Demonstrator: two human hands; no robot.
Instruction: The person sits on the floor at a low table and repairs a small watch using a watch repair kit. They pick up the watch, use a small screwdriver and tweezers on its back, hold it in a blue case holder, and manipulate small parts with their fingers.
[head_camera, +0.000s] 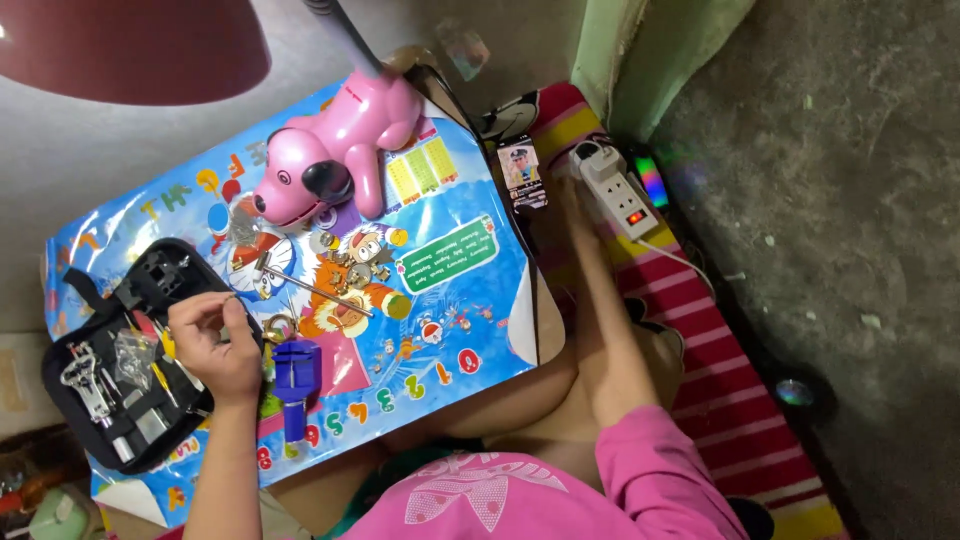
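While left hand (212, 345) overhangs the case (100, 390), table's right half seems open.

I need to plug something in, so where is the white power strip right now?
In the head view, the white plastic power strip lies on the striped mat right of the low table, beside the lit smartphone, just beyond the right hand.

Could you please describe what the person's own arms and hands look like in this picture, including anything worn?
Both hands are bare, with no gloves. The left hand has a bare forearm. The right arm carries a short pink sleeve with the forearm bare; the right hand is blurred.
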